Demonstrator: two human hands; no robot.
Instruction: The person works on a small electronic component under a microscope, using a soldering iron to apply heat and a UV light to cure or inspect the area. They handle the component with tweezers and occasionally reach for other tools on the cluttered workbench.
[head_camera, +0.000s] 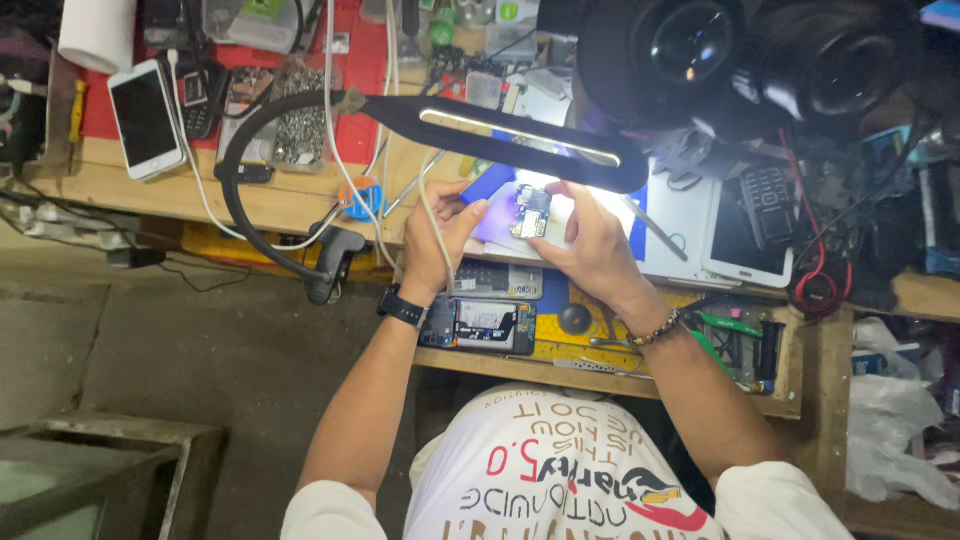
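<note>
Both hands, left hand (440, 235) and right hand (590, 245), pinch an opened phone (528, 212) by its edges under the lamp (520, 140); it looks light, rigid and fragile.

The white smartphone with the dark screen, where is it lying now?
In the head view the white smartphone lies at the upper left on the wooden bench, beside a small black keypad phone and below a white paper roll.
</note>
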